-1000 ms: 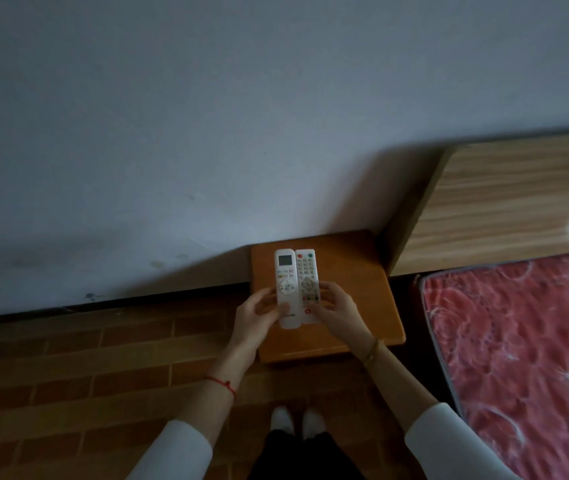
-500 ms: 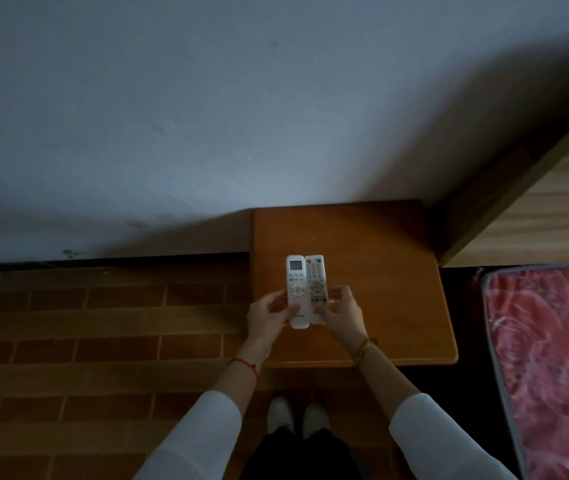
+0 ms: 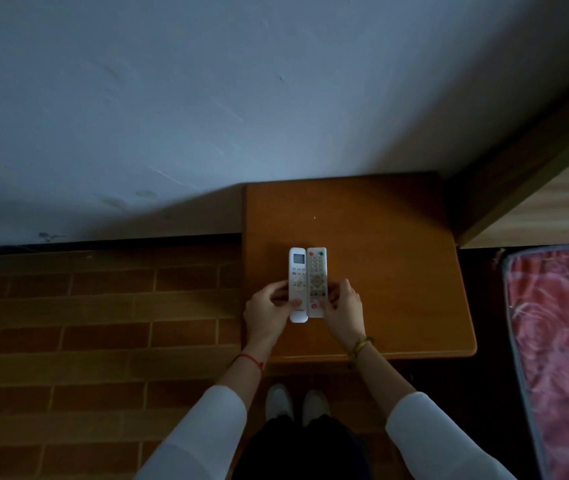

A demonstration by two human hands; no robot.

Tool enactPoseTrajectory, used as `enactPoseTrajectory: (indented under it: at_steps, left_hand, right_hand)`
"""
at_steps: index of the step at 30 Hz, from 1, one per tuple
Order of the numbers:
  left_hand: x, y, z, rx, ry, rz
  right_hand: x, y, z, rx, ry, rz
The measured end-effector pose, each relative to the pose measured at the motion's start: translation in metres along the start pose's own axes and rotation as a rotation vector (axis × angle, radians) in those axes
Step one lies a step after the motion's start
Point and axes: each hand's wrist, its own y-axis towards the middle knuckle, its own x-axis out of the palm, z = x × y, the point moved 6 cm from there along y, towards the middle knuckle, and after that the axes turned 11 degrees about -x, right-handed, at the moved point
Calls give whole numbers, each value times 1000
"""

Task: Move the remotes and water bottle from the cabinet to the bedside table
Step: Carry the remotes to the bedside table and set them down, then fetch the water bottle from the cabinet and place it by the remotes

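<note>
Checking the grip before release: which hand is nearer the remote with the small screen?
Left. The left hand touches the screen remote along its left edge. The right hand is beyond the second remote, which lies between them on the bedside table.

Dim room, seen from above

A pale blue-grey wall [image 3: 207, 98] is meeting a brick-patterned floor [image 3: 85, 323]; a wooden headboard [image 3: 553, 202] and red patterned mattress [image 3: 560, 341] are sitting at right in low light
</note>
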Motion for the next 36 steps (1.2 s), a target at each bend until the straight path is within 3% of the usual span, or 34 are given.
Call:
enactPoseTrajectory:
  at_steps: [5,9,18,23,36]
  left_hand:
    - [-4,-4,6,83,122,101]
    - [-2,-9,10,125,111,84]
    - [-39,-51,30,230,268,73]
    - [-108,-113,65,339,375,159]
    - [-258,-325,128,501,353,357]
  right_hand:
    - [-3,0,-6,-27,-12,29]
    - [-5,-2,-11,-21,-42,32]
    - [-40,-21,-42,-22,-340,-120]
    - [-89,-60,-98,-85,-421,-197]
    - [-212,-202,-289,-463,-276,-90]
